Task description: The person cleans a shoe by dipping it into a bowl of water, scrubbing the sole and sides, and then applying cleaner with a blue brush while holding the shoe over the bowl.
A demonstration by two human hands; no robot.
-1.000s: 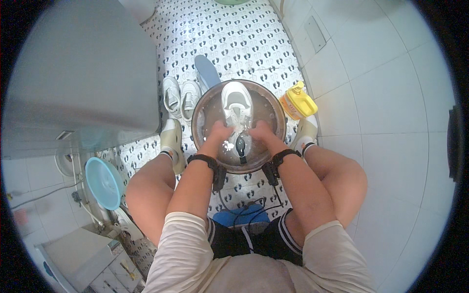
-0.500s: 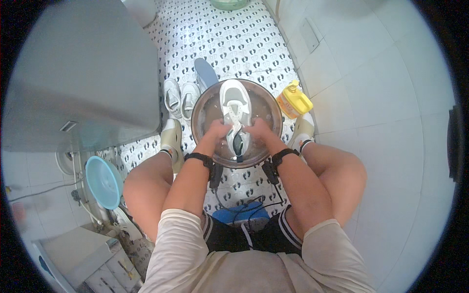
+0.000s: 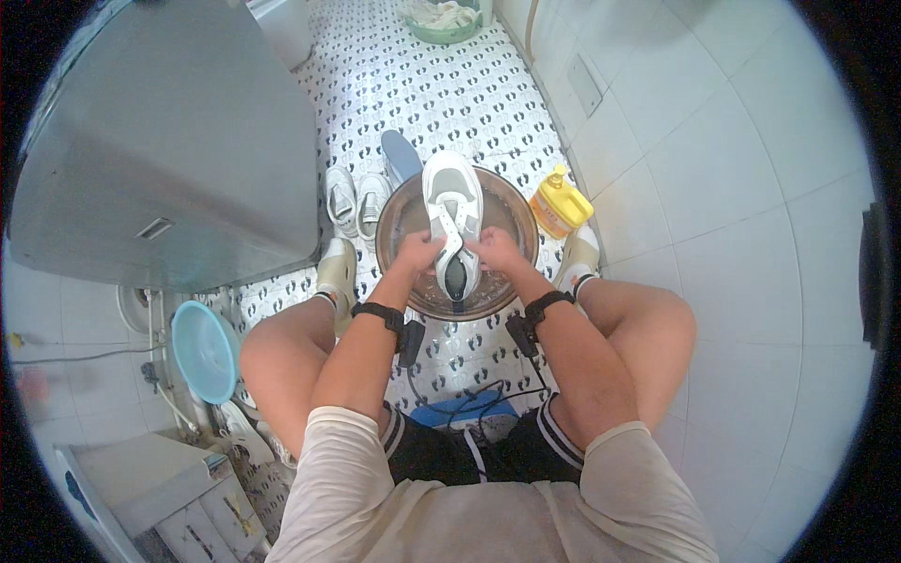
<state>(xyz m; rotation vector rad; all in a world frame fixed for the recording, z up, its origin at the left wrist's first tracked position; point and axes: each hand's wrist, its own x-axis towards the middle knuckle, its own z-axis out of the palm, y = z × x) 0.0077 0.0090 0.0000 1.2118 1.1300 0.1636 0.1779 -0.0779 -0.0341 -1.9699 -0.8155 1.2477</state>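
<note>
Squatting over a round metal basin (image 3: 511, 211) on the tiled floor (image 3: 450, 84), you have both hands on a white and grey sneaker (image 3: 453, 214) that lies across the basin, toe pointing away from you, opening toward you. Your left hand (image 3: 419, 253) is curled closed on the shoe's left side by the laces; your right hand (image 3: 496, 251) is curled closed on the right side just opposite. Fingers are bunched on the upper, exact pinch too small to tell. Black bands sit on both wrists, cables hanging down between your knees.

A yellow bottle (image 3: 560, 202) stands just beside the basin's right rim, touching or nearly so. A pair of small white shoes (image 3: 358, 199) lies just left of the basin, with a blue insole-shaped piece (image 3: 402, 156) behind them, near the rim. Your feet in pale slippers flank the basin. A light blue plastic basin (image 3: 205, 351) leans by your left thigh. A big grey appliance (image 3: 169, 141) fills the left side. A green tub (image 3: 441, 23) with cloth sits far up the floor.
</note>
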